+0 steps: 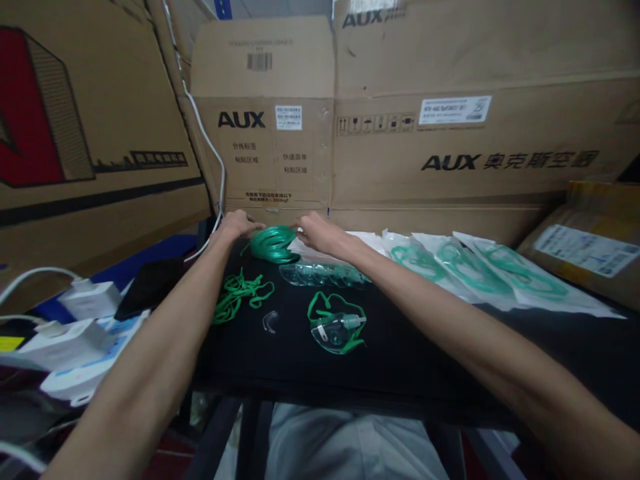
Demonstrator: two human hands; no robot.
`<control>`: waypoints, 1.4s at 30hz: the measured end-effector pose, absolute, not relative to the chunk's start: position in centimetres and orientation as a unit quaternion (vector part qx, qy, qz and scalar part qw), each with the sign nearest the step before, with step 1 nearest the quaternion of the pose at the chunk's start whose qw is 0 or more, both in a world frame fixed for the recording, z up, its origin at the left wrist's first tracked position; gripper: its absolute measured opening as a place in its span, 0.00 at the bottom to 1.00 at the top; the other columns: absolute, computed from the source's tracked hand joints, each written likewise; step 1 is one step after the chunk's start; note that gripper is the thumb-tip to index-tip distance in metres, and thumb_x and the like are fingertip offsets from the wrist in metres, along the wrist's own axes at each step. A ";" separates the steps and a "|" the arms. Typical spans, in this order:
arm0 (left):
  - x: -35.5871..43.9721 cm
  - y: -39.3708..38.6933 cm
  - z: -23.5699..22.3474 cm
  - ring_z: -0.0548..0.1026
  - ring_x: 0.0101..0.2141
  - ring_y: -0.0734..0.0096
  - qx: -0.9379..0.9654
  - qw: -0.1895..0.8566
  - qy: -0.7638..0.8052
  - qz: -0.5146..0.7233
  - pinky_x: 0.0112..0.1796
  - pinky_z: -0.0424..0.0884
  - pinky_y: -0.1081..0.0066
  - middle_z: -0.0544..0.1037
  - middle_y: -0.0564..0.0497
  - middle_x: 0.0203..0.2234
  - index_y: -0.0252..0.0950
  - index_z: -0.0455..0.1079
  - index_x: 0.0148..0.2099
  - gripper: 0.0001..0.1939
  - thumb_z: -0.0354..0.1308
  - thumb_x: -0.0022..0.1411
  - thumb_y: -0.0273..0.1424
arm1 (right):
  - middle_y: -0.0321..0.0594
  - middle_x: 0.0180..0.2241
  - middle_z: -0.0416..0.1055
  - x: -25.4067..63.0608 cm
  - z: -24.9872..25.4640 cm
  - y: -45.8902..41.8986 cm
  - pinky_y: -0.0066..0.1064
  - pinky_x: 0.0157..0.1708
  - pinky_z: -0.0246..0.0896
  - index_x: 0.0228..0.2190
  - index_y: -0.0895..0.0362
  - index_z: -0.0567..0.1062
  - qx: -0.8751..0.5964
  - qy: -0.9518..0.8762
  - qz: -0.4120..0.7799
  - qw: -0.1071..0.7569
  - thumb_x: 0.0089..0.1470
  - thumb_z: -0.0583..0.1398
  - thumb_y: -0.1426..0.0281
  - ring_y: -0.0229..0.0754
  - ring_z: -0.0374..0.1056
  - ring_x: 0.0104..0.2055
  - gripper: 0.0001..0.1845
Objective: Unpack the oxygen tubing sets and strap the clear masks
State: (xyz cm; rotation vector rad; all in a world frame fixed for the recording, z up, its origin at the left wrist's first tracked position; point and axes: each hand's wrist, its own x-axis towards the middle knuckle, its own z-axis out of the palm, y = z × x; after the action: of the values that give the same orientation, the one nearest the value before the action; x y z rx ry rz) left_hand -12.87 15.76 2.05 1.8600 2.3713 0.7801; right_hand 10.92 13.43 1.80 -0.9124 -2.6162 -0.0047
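A coil of green tubing (273, 245) lies at the back of the black table, between my two hands. My left hand (241, 223) is at its left upper edge, fingers closed in against the tubing. At the coil's right edge, my right hand (316, 232) has its fingers bent in on the tubing, above white packaging. Nearer me is a clear oxygen mask (336, 332) with a green strap. Several clear mask shells (320, 275) lie nested in a row behind it. Loose green straps (237, 299) are heaped left, beside a small clear plastic piece (271, 322).
White bags with green tubing (470, 267) lie in a row on the right. A taped carton (590, 233) stands beyond them. Cardboard walls (280, 153) enclose the back and left. Chargers (90, 300) on a power strip (83, 373) and a white cable (213, 147) are at left.
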 end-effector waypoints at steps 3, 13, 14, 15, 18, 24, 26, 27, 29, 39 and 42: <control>-10.5 14.9 3.7 0.78 0.48 0.53 0.579 -0.009 0.761 0.292 0.49 0.70 0.61 0.83 0.41 0.43 0.34 0.79 0.47 0.22 0.65 0.57 0.45 | 0.49 0.44 0.79 14.1 3.0 10.0 0.33 0.46 0.61 0.46 0.61 0.79 -0.298 -0.927 0.000 0.228 0.64 0.55 0.73 0.45 0.72 0.44 0.15; 2.0 1.1 6.4 0.80 0.41 0.60 0.757 0.000 0.533 0.378 0.44 0.70 0.67 0.84 0.51 0.39 0.44 0.81 0.43 0.21 0.53 0.65 0.50 | 0.49 0.51 0.76 21.1 -1.4 -1.5 0.35 0.52 0.63 0.54 0.55 0.77 -0.351 -0.910 0.153 0.157 0.55 0.66 0.55 0.53 0.72 0.53 0.28; 2.2 0.4 5.9 0.80 0.42 0.60 0.774 0.016 0.525 0.353 0.44 0.70 0.67 0.84 0.52 0.39 0.44 0.81 0.43 0.21 0.53 0.65 0.50 | 0.50 0.53 0.75 21.0 -1.9 -1.7 0.36 0.54 0.63 0.55 0.56 0.76 -0.349 -0.910 0.169 0.151 0.54 0.67 0.57 0.54 0.70 0.55 0.30; 2.3 -0.2 5.4 0.80 0.41 0.59 0.786 0.028 0.518 0.336 0.43 0.70 0.67 0.84 0.52 0.39 0.44 0.81 0.43 0.21 0.53 0.66 0.50 | 0.50 0.53 0.74 20.9 -2.3 -1.8 0.37 0.55 0.62 0.55 0.56 0.75 -0.350 -0.905 0.185 0.156 0.54 0.68 0.59 0.54 0.69 0.57 0.30; 1.7 -0.9 4.2 0.80 0.39 0.60 0.795 0.061 0.503 0.333 0.42 0.70 0.69 0.84 0.52 0.38 0.42 0.80 0.42 0.21 0.53 0.66 0.49 | 0.47 0.51 0.76 20.9 -2.5 -1.5 0.39 0.56 0.62 0.53 0.55 0.77 -0.375 -0.860 0.223 0.263 0.55 0.67 0.61 0.53 0.69 0.56 0.25; 0.7 -1.6 2.6 0.78 0.35 0.65 0.772 0.114 0.490 0.388 0.37 0.71 0.71 0.82 0.52 0.37 0.40 0.76 0.41 0.19 0.56 0.64 0.50 | 0.42 0.47 0.78 21.8 -2.4 -0.1 0.38 0.52 0.66 0.46 0.55 0.78 -0.339 -0.735 0.349 0.472 0.59 0.63 0.57 0.47 0.74 0.48 0.18; 0.7 -1.6 2.0 0.78 0.37 0.65 0.763 0.127 0.489 0.403 0.37 0.72 0.71 0.81 0.51 0.40 0.41 0.75 0.43 0.19 0.57 0.64 0.50 | 0.44 0.45 0.78 21.9 -3.1 0.3 0.38 0.48 0.68 0.45 0.56 0.77 -0.347 -0.704 0.378 0.491 0.58 0.63 0.56 0.47 0.75 0.46 0.19; 0.8 -1.6 1.8 0.78 0.38 0.64 0.762 0.131 0.489 0.403 0.37 0.72 0.71 0.81 0.51 0.41 0.41 0.75 0.44 0.19 0.58 0.63 0.50 | 0.44 0.44 0.78 21.9 -3.4 0.5 0.37 0.47 0.69 0.44 0.57 0.76 -0.348 -0.691 0.391 0.498 0.57 0.64 0.55 0.47 0.75 0.45 0.20; 1.2 -1.5 1.4 0.78 0.39 0.64 0.776 0.143 0.483 0.378 0.38 0.71 0.71 0.81 0.52 0.42 0.42 0.76 0.43 0.18 0.58 0.64 0.49 | 0.43 0.41 0.77 21.7 -3.9 0.8 0.35 0.42 0.70 0.43 0.57 0.74 -0.343 -0.667 0.419 0.512 0.56 0.64 0.54 0.45 0.76 0.41 0.21; 1.7 -1.5 0.6 0.78 0.37 0.66 0.855 0.106 0.437 0.258 0.40 0.67 0.72 0.83 0.57 0.37 0.45 0.79 0.40 0.12 0.56 0.68 0.41 | 0.34 0.30 0.73 22.7 -3.1 0.7 0.28 0.29 0.64 0.41 0.57 0.70 -0.349 -0.659 0.454 0.488 0.48 0.69 0.53 0.37 0.70 0.29 0.27; 0.8 -1.3 0.4 0.79 0.40 0.63 0.858 0.076 0.451 0.234 0.42 0.67 0.70 0.83 0.55 0.39 0.44 0.79 0.40 0.14 0.54 0.69 0.42 | 0.35 0.29 0.73 23.9 -2.5 0.6 0.29 0.30 0.64 0.40 0.57 0.71 -0.361 -0.683 0.418 0.479 0.48 0.69 0.54 0.38 0.71 0.29 0.25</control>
State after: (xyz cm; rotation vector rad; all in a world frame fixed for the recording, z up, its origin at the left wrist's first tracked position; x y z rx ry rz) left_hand 0.77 -1.26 0.45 2.5720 1.3538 0.7032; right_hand 23.90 0.57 -2.49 -0.8805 -1.6662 1.0199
